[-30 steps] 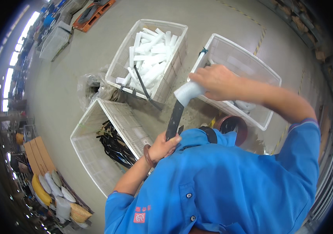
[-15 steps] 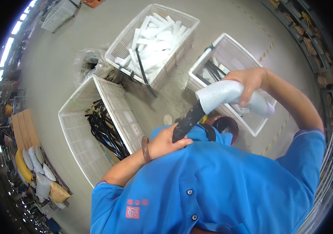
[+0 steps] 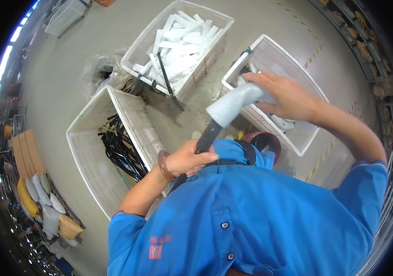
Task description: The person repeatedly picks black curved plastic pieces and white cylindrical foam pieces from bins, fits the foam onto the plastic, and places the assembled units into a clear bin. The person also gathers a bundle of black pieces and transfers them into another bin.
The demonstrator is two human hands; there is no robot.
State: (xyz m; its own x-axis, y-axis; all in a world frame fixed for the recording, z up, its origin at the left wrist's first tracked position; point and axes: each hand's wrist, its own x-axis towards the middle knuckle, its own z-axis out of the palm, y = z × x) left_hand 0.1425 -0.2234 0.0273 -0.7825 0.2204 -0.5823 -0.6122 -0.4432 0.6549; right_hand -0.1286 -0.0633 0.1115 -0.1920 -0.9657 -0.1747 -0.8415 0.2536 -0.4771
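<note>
Swung leftward since the earlier frame, the white foam sleeve (image 3: 234,106) encloses the upper end of the black tube (image 3: 209,135). Right hand (image 3: 284,95) spreads wide at the sleeve's far end; left hand (image 3: 188,160) grips the tube, best kept in line.

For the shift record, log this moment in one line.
left hand: gripping black tube; right hand: at white sleeve; fit: tube runs into sleeve

right hand (image 3: 290,95): blurred; white sleeve (image 3: 232,106): far end hidden; black tube (image 3: 210,135): partly behind left hand (image 3: 188,159); orange object (image 3: 104,2): cropped above
</note>
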